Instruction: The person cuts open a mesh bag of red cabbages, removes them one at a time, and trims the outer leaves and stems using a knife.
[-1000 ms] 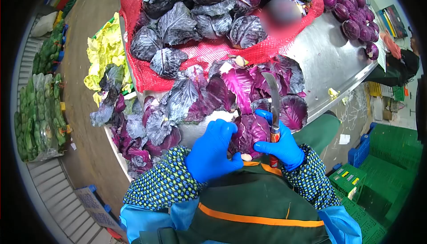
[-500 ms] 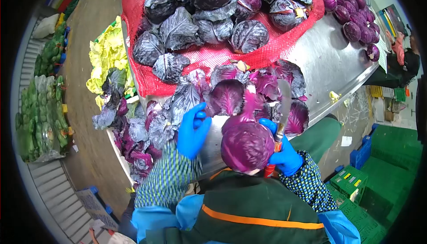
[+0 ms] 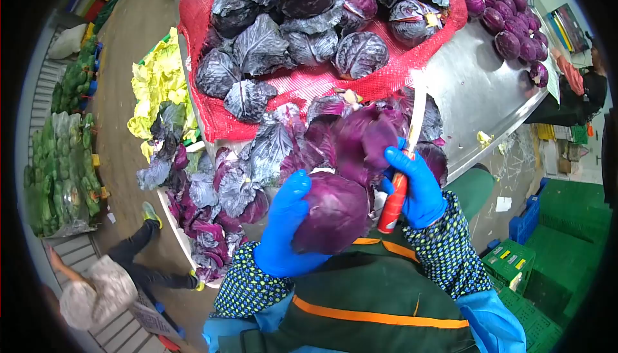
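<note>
My left hand (image 3: 286, 231), in a blue glove, is wrapped round the side of a purple red cabbage (image 3: 335, 214) in front of my apron. My right hand (image 3: 418, 189), also gloved in blue, grips a knife (image 3: 394, 202) by its red handle, with the blade pointing up and away from me. Just beyond the cabbage, a blurred purple leaf (image 3: 370, 140) overlaps the fingertips of my right hand. Loose cabbage leaves (image 3: 270, 150) lie heaped on the table past both hands.
A red mesh sack (image 3: 296, 86) holds untrimmed cabbages. Shiny purple cabbages (image 3: 508, 44) are piled at the metal table's (image 3: 457, 86) far right. Yellow-green leaves (image 3: 158, 86) stand at left. A person (image 3: 106, 288) is on the floor at lower left; green crates (image 3: 508, 260) stand at right.
My left hand has come down onto the cabbage, which has shifted slightly left and turned. My right hand has risen off its side with the knife. A person has appeared at lower left.
</note>
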